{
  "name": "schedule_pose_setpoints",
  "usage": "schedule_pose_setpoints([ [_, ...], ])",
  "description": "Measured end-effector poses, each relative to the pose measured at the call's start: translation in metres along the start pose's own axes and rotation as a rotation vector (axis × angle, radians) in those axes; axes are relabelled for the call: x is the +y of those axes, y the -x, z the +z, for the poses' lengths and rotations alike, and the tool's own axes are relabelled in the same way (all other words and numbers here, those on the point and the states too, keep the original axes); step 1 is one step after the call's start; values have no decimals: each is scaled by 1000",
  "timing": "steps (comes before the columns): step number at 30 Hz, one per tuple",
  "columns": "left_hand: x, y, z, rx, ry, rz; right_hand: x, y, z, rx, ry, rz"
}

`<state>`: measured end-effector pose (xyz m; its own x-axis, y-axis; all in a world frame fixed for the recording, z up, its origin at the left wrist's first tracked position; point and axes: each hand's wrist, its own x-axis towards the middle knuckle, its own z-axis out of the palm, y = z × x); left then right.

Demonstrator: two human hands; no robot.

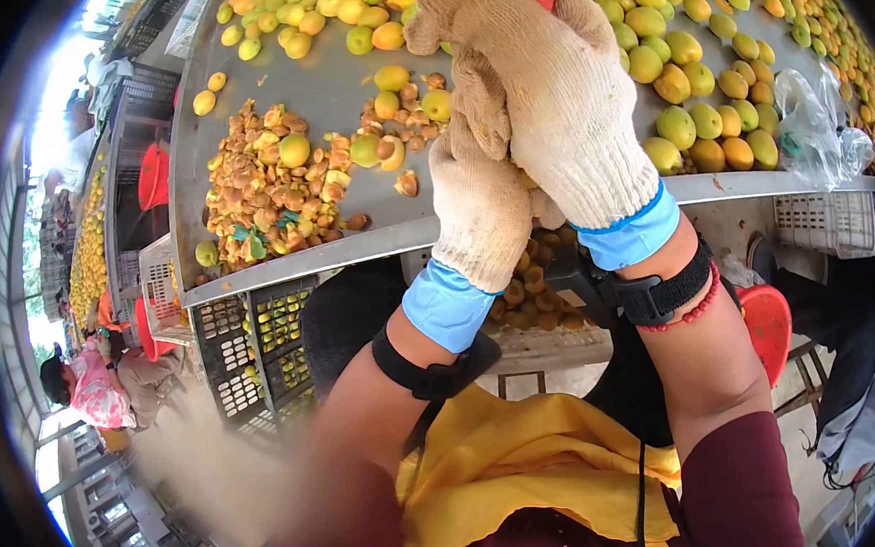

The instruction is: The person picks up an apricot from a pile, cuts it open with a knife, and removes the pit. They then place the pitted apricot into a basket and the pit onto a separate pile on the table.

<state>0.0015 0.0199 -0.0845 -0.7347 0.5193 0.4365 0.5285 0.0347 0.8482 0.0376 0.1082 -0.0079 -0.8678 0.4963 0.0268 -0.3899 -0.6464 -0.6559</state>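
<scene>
Two together: beige-knit-gloved left hand (pixel 480 201) and right hand (pixel 569 96) overlapped, grasp hidden
Round yellow-green fruit (pixel 365 150): apparently mid-working
Next grip: seemingly needed steadiness

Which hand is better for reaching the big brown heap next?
Probably the left hand: it is nearer the big brown heap. The right hand is farther and might have to cross over the left. I can't see if the left's free.
</scene>
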Motion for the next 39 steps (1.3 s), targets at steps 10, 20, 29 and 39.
schedule_pose_setpoints([
  [10,-12,-33,-2,-145,1325,-962,0,-27,-12,168,-136,-35],
  [20,-39,-48,-3,99,782,-795,32,-50,-60,-263,-143,-161],
  [29,-30,-57,-32,-123,1063,-597,-3,-45,-62,191,252,-242],
  [39,66,-7,-91,-601,28,-260,-68,-15,-90,281,189,-169],
])
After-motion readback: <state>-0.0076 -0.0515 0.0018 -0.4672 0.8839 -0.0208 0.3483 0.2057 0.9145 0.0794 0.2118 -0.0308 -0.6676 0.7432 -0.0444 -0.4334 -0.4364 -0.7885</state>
